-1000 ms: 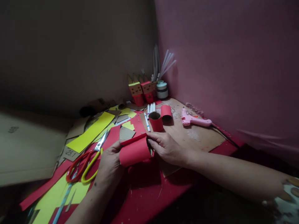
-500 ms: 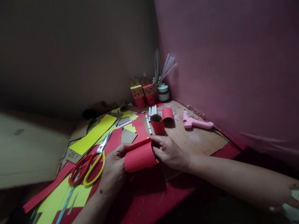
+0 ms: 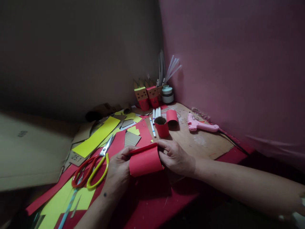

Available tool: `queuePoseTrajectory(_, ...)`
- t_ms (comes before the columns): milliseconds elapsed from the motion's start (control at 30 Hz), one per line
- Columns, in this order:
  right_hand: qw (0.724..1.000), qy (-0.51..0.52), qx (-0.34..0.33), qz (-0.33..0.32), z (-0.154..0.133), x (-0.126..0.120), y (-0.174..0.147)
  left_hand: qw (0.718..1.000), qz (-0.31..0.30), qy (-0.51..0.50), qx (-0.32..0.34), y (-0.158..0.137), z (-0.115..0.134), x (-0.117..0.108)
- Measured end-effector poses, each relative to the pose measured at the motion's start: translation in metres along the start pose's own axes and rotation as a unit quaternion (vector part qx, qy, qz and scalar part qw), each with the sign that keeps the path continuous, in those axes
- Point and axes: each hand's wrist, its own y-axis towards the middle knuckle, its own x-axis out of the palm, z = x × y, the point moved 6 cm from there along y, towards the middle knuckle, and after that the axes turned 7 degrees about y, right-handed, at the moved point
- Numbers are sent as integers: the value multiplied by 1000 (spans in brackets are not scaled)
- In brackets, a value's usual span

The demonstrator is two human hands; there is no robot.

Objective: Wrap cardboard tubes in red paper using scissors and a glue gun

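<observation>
A piece of red paper (image 3: 145, 161), curved over into a roll with a raised edge along its top, is held between my two hands above the table's front. My left hand (image 3: 119, 167) grips its left end, thumb and fingers closed on it. At the right end, my right hand (image 3: 175, 156) pinches the upper corner; some of its fingertips are hidden behind the paper. Just beyond the hands stands a red paper-covered cardboard tube (image 3: 162, 128). A second red tube (image 3: 172, 117) sits behind it to the right.
Scissors (image 3: 95, 168) with red and yellow handles lie left of my hands, over yellow paper (image 3: 97, 136) and scraps. A pink glue gun (image 3: 201, 124) rests on the board at right. White markers (image 3: 156, 113), box-headed figures (image 3: 146, 95) and a lidded jar (image 3: 167, 94) are farther back. A large cardboard box (image 3: 35, 156) borders the left.
The whole view has shifted slightly. Both hands keep their hold on the red paper, which is turned a little; the other things stay in place.
</observation>
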Motion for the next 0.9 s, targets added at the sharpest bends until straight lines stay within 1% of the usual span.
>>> queuePoseTrajectory(100, 1000, 11, -25, 14, 0, -1, -2, 1000, 0, 12, 17, 1, 0, -1)
queuePoseTrajectory(200, 999, 4, -46, 25, 0, -2, -4, 999, -18, 30, 26, 1, -2, -1)
queuePoseTrajectory(333, 998, -1, -51, 32, -1, -4, -5, 998, -36, 40, 27, 2, -5, 0)
queuePoseTrajectory(400, 999, 17, -35, 30, -1, -4, -5, 998, -36, 46, 29, 2, -4, 0)
queuePoseTrajectory(467, 998, 47, -5, 32, 1, -5, -5, 997, -32, 52, 48, 1, -1, 0)
queuePoseTrajectory(533, 997, 73, 23, 32, 3, -4, -6, 995, -30, 51, 86, 0, 5, 1)
queuePoseTrajectory(600, 995, 96, 26, 33, 3, -4, -7, 990, -39, 48, 129, -2, 10, 1)
queuePoseTrajectory(733, 992, 117, -10, 40, -1, -5, -8, 978, -77, 49, 188, -6, 16, 3)
queuePoseTrajectory(833, 992, 113, -41, 34, -6, -7, -10, 973, -101, 42, 202, -8, 18, 5)
queuePoseTrajectory(900, 992, 112, -58, 20, -9, -7, -10, 974, -105, 35, 200, -10, 19, 5)
